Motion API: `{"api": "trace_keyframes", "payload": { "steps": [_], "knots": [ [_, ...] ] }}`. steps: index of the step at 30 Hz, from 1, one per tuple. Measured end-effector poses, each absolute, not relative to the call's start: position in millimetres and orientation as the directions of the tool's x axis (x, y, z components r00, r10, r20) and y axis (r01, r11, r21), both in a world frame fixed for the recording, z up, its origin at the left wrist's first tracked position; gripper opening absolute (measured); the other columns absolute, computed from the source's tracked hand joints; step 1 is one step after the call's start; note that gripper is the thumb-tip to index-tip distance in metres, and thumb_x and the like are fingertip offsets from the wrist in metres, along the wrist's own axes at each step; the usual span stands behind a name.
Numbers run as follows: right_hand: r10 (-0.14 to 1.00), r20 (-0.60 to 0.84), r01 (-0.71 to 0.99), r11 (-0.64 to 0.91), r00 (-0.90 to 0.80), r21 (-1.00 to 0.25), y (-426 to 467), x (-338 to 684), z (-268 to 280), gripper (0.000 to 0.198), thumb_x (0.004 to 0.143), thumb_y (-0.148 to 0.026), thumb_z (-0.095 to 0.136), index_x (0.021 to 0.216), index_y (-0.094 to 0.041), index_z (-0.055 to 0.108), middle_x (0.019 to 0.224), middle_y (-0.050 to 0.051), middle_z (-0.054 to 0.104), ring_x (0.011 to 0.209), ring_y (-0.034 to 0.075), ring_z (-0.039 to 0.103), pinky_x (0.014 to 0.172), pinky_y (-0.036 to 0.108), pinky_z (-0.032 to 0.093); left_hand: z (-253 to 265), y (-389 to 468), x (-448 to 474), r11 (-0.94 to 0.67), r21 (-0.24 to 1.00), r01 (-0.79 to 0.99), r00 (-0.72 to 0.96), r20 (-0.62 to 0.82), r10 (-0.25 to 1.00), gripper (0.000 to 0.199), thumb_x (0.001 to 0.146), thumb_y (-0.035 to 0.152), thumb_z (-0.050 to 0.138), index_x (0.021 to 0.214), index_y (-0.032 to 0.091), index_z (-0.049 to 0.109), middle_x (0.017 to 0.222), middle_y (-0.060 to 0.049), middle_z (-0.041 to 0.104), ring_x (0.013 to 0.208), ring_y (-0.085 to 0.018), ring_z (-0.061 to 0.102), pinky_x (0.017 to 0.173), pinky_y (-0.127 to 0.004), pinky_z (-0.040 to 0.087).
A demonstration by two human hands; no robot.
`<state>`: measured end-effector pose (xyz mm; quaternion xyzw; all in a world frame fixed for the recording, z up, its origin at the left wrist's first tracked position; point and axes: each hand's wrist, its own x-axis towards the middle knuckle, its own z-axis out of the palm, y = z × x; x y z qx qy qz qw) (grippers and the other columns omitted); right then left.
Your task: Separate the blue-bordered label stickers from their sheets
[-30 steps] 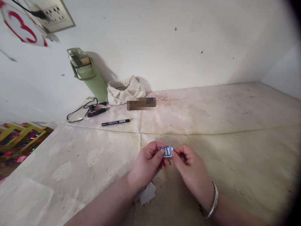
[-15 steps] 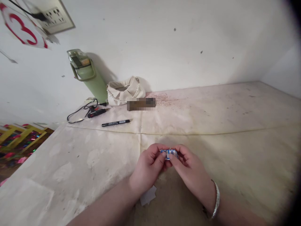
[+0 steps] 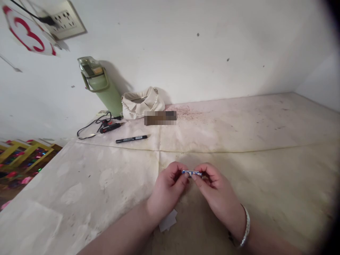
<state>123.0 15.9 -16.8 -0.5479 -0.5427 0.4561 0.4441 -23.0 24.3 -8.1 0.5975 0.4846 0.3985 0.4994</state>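
A small blue-and-white strip (image 3: pixel 191 173) sits between two bare hands above a pale, stained tablecloth (image 3: pixel 255 191). The left hand (image 3: pixel 168 186) pinches it at the strip's 9 o'clock end, the right hand (image 3: pixel 216 189) at its 3 o'clock end; both grips are narrow, thumbs on the near side, and the hands are close together. The strip is short and thin, tipped so that mostly a slim band shows, white with blue lines and blocks. The thumbs cover part of it, its underside is out of sight, and any marking is too small to read. The curled fingers behind are partly hidden. From the strip, white paper pieces (image 3: pixel 168 221) lie at 7 o'clock, partly behind the left forearm; a black pen (image 3: pixel 131 139) lies at 10 o'clock and a cream handbag (image 3: pixel 142 104) at 11. A pixelated patch masks an object before the bag. Both forearms run off the bottom edge.
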Motion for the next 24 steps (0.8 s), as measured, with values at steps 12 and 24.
{"api": "trace_keyframes", "payload": {
  "steps": [12, 24],
  "knots": [
    [0.994, 0.113, 0.311, 0.109, -0.003, -0.944, 11.6, 120.8, -11.9, 0.004, 0.079, -0.021, 0.051, 0.078, -0.021, 0.055, 0.075, 0.001, 0.059, 0.065, 0.015, 0.054, 0.059, 0.027, 0.045, 0.7, 22.7, -26.8, -0.380, 0.758, 0.529, 0.196, 0.327, 0.925, 0.020, 0.073, 0.005, 0.053, 0.079, 0.021, 0.063, 0.080, -0.004, 0.066, 0.081, -0.020, 0.060, 0.072, -0.031, 0.045],
    [0.998, 0.047, 0.103, 0.050, -0.035, -0.993, 8.7, 127.5, -15.9, 0.026, 0.089, -0.039, 0.042, 0.107, -0.022, 0.051, 0.101, 0.005, 0.061, 0.086, 0.018, 0.059, 0.076, 0.033, 0.050, 5.9, 17.9, -29.6, -0.525, 0.665, 0.530, 0.208, 0.499, 0.841, 0.021, 0.077, 0.005, 0.055, 0.086, 0.022, 0.063, 0.092, -0.004, 0.066, 0.087, -0.019, 0.059, 0.077, -0.032, 0.046]
  ]
}}
